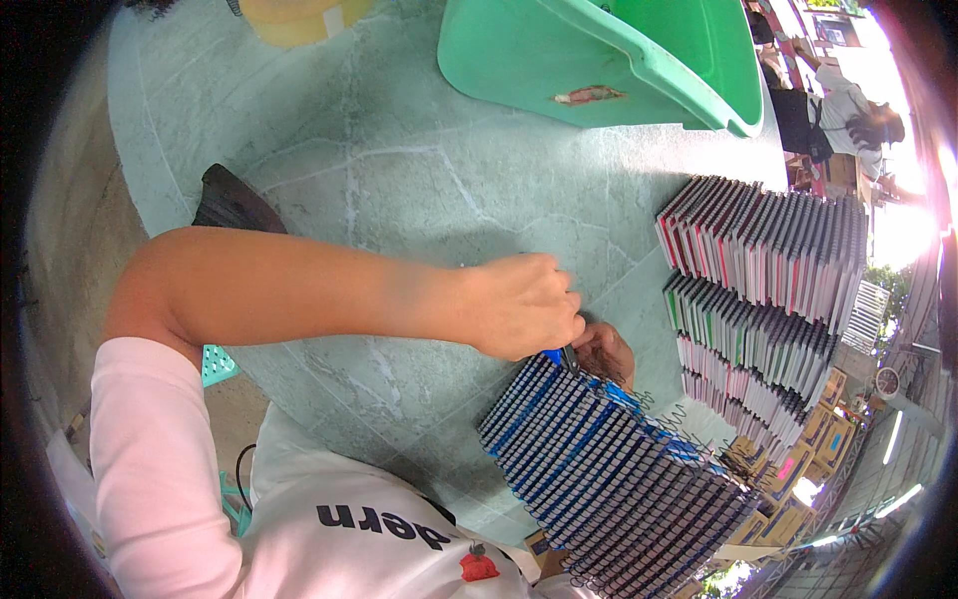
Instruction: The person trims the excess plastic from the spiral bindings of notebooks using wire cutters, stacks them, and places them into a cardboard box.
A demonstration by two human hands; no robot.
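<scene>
My left hand (519, 307) is closed in a fist around a small blue-and-black hand tool (554, 355), perhaps pliers; most of it is hidden in the palm. Its tip is at the far corner of a tall stack of spiral notebooks (619, 469) with blue edges and dark wire coils. Beyond that corner, the fingers of my right hand (609, 354) curl in at the same stack's edge, partly hidden by the notebooks. Whether those fingers pinch a coil end or a notebook, I cannot make out. Loose wire ends (671, 424) stick out along the stack's right side.
More spiral notebook stacks, with red (743, 245) and green (743, 314) edges, stand to the right. A green plastic bin (609, 70) and a yellow round container (304, 22) sit at the far side of the grey table (329, 185). A dark object (238, 205) lies behind my left forearm.
</scene>
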